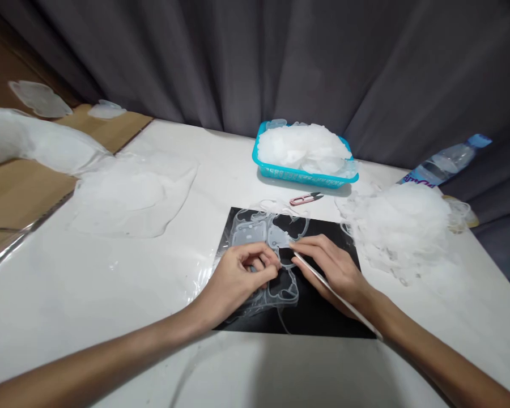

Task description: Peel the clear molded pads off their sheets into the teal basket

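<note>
A clear moulded plastic sheet (249, 232) with cut-out shapes lies on a black mat (331, 317). My left hand (242, 275) rests over its middle, thumb and fingertips pinched together on an edge of the sheet. Between the fingers of my right hand (334, 269) is a thin, pale stick-like tool (338, 294), running back along the wrist. Its tip meets the sheet near a whitish piece (277, 235), close to my left fingertips. Whether the tool is one rod or has two arms, I cannot tell.
Behind the mat are small pink thread snips (306, 199) and a turquoise basket (306, 177) heaped with translucent pieces. A pile of clear scraps (408, 226) and a water bottle (446, 161) are on the right. Clear plastic sheets (127, 192) and cardboard (29, 192) occupy the left.
</note>
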Demonstrator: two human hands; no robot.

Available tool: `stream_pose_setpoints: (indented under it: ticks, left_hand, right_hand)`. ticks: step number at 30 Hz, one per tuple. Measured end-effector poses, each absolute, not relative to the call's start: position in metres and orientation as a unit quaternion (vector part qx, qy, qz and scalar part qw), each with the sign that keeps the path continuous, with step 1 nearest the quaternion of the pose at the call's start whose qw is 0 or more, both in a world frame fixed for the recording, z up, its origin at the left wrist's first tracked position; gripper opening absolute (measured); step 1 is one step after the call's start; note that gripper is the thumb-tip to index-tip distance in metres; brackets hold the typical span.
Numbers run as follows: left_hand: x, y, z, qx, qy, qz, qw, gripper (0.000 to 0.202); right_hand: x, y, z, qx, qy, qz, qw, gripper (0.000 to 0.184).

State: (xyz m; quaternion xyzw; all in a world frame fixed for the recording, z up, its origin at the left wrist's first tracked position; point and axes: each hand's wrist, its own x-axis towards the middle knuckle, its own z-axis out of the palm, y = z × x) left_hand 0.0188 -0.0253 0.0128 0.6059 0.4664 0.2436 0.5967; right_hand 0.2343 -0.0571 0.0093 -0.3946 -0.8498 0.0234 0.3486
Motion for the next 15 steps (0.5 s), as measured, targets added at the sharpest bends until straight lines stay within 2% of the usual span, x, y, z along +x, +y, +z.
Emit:
stream_pose_setpoints:
  ticks: [5, 10, 12, 15]
  left_hand:
    - [0.016, -0.024, 0.015, 0.600, 0.460, 0.245, 0.607, 0.009]
    - [0.013, -0.023, 0.021, 0.570, 0.436, 0.254, 0.648, 0.019]
    - [0.012, -0.021, 0.023, 0.594, 0.442, 0.263, 0.618, 0.021]
    - [0.011, -0.015, 0.025, 0.684, 0.439, 0.299, 0.499, 0.017]
  right_hand:
    - [0.237, -0.055, 0.002, -0.367, -0.873, -0.043, 0.319, 0.025]
    - [0.237, -0.057, -0.002, -0.371, -0.874, -0.034, 0.310, 0.027]
    - [0.237, -0.057, -0.001, -0.376, -0.873, -0.029, 0.311, 0.026]
    - [0.237, -0.056, 0.000, -0.377, -0.872, -0.024, 0.311, 0.025]
